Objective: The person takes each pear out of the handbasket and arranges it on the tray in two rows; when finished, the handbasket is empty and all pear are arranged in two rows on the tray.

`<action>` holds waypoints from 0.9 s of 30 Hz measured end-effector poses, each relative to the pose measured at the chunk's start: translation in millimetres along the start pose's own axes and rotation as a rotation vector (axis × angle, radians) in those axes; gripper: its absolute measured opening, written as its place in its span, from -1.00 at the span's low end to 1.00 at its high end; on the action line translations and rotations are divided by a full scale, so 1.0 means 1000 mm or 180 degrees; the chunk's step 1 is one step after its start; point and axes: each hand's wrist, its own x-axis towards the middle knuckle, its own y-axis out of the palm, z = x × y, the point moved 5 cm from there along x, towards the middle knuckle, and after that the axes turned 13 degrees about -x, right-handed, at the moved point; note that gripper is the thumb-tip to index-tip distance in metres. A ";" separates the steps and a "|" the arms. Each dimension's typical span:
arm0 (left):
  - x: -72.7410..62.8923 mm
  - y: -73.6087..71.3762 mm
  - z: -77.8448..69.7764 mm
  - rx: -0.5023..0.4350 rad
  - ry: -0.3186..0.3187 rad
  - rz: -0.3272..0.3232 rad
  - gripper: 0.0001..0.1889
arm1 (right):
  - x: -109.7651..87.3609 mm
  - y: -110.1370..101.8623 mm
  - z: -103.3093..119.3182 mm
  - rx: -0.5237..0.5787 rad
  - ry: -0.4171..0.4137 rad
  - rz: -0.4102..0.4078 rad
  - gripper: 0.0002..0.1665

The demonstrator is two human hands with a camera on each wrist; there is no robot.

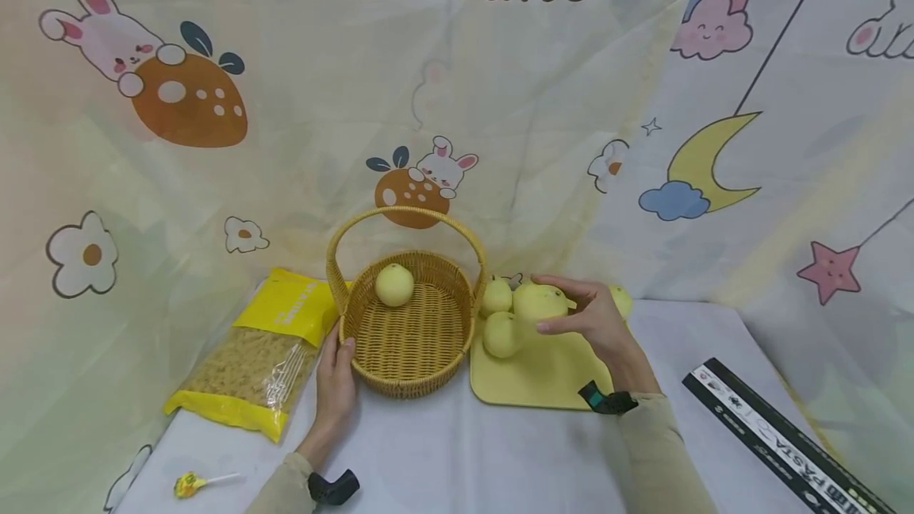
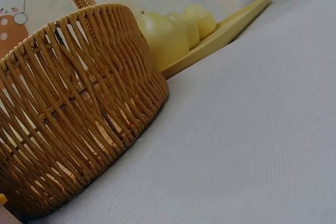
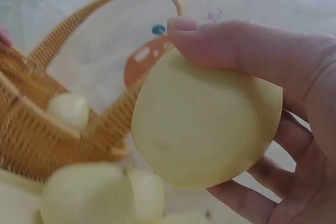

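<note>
My right hand (image 1: 603, 331) holds a pale yellow pear (image 1: 537, 303) above the yellow tray (image 1: 543, 379), thumb on one side and fingers on the other. That pear (image 3: 207, 124) fills the middle of the right wrist view. Several more pears (image 1: 501, 335) lie on the tray, some partly hidden by the hand. Left of the tray stands a round wicker basket (image 1: 410, 347) with a tall handle and one pear (image 1: 395, 285) inside. My left hand (image 1: 334, 383) grips the basket's left side, thumb at the rim; its other fingers are mostly hidden.
A yellow bag of pasta (image 1: 250, 355) lies left of the basket. In front of it is a lollipop (image 1: 191, 485). A long black pasta box (image 1: 778, 435) lies at the right on the white tablecloth (image 1: 457, 458). A printed curtain (image 1: 300, 101) hangs behind.
</note>
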 end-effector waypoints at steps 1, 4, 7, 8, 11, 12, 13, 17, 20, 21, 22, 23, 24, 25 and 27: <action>0.000 0.000 0.000 0.0001 -0.0004 -0.0003 -0.39 | -0.002 -0.002 -0.004 -0.0024 0.0053 -0.0019 -0.16; 0.000 -0.001 0.001 0.0017 -0.0007 -0.0019 -0.39 | -0.006 -0.009 -0.016 -0.0125 0.0191 -0.0064 -0.16; 0.000 -0.001 0.001 0.0010 0.0021 -0.0031 -0.40 | -0.008 -0.014 -0.024 -0.0187 0.0259 -0.0108 -0.14; 0.000 -0.002 0.000 0.0002 0.0031 -0.0033 -0.40 | -0.008 -0.015 -0.026 -0.0195 0.0264 -0.0115 -0.14; -0.001 -0.002 0.000 -0.0038 0.0045 -0.0019 -0.41 | -0.009 -0.018 -0.031 -0.0230 0.0290 -0.0121 -0.12; -0.001 -0.002 0.000 -0.0049 0.0044 -0.0012 -0.41 | -0.009 -0.018 -0.033 -0.0249 0.0317 -0.0120 -0.12; -0.001 -0.002 0.001 -0.0052 0.0035 0.0002 -0.40 | -0.009 -0.019 -0.035 -0.0271 0.0354 -0.0118 -0.12; -0.001 -0.001 0.001 -0.0062 0.0022 0.0020 -0.40 | -0.013 -0.021 -0.045 -0.0375 0.0530 -0.0153 -0.15; -0.001 -0.001 -0.001 -0.0046 0.0034 -0.0004 -0.40 | -0.014 -0.021 -0.050 -0.0484 0.0587 -0.0171 -0.18; -0.001 -0.002 -0.001 -0.0046 0.0045 -0.0014 -0.40 | -0.014 -0.021 -0.052 -0.0529 0.0594 -0.0172 -0.19; -0.001 -0.002 -0.001 -0.0037 0.0045 -0.0021 -0.40 | -0.014 -0.020 -0.052 -0.0571 0.0602 -0.0171 -0.19; -0.001 -0.002 -0.002 -0.0036 0.0046 -0.0026 -0.40 | -0.014 -0.020 -0.054 -0.0620 0.0619 -0.0174 -0.20; 0.000 -0.002 -0.002 -0.0043 0.0051 -0.0029 -0.40 | -0.014 -0.019 -0.055 -0.0658 0.0636 -0.0178 -0.20; 0.000 -0.002 -0.002 -0.0043 0.0049 -0.0028 -0.40 | -0.014 -0.019 -0.056 -0.0683 0.0664 -0.0187 -0.20; 0.000 -0.002 -0.002 -0.0044 0.0051 -0.0032 -0.40 | -0.014 -0.018 -0.058 -0.0722 0.0718 -0.0197 -0.20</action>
